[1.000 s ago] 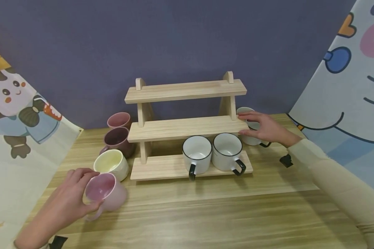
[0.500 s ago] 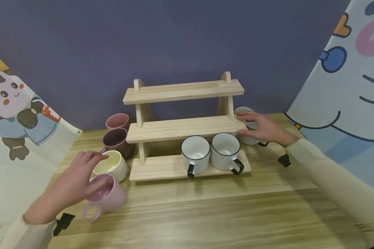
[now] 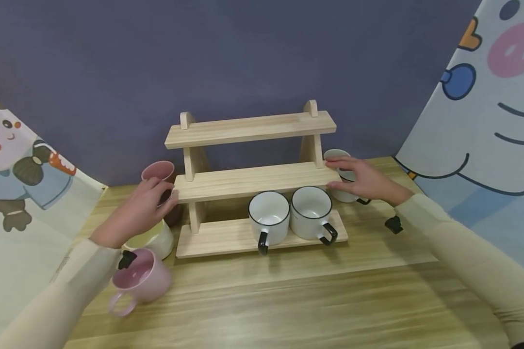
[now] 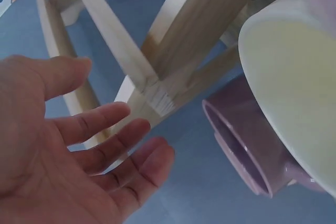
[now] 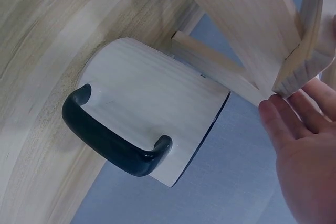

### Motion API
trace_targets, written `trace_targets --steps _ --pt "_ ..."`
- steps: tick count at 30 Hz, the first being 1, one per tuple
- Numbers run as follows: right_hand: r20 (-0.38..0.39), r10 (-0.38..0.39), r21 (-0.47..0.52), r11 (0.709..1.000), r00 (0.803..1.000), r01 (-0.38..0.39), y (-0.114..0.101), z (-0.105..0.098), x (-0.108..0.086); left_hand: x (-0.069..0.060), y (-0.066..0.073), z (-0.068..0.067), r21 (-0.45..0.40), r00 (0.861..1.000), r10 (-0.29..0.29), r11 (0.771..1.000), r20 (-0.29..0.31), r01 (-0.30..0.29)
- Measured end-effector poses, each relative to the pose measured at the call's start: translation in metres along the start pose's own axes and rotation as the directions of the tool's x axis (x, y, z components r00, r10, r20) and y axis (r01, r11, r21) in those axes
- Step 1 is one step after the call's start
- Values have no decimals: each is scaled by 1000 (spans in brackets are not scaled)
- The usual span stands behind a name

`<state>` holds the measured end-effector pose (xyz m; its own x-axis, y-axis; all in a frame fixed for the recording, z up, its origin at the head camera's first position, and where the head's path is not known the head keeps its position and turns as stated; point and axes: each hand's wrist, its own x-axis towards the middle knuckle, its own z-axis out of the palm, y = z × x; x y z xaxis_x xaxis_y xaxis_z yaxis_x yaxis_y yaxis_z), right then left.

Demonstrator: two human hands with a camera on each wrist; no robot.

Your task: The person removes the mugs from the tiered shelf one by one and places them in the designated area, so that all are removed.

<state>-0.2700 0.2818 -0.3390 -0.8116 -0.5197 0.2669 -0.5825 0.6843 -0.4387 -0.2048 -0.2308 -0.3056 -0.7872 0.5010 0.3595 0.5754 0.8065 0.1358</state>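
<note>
A three-tier wooden shelf rack stands before me, with two white black-rimmed mugs on its lowest tier. My right hand holds the right end of the middle tier, fingers at the back and thumb at the front. Beside the tier's left end is my left hand; the left wrist view shows its thumb and fingers spread, with nothing between them. Under the left forearm sit a pink mug and a cream cup. A purple mug is mostly hidden by the hand in the head view.
Behind the left hand is a rose-coloured cup. More white mugs stand right of the rack, partly covered by my right hand in the head view. A dark backdrop rises behind the wooden tabletop.
My left hand has let go of the pink mug and moved up and right to the rack's left side. The right hand stays at the middle tier while the view shifts slightly.
</note>
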Motion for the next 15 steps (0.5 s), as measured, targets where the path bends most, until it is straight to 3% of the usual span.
trace_targets --steps 8,15 --pt "-3 17 11 1000 1000 -17 -5 -2 -2 7 -4 7 18 996 -50 999 75 49" --pt "-50 -9 18 1000 999 10 -17 -5 -10 10 -4 7 16 999 -25 1000 40 24"
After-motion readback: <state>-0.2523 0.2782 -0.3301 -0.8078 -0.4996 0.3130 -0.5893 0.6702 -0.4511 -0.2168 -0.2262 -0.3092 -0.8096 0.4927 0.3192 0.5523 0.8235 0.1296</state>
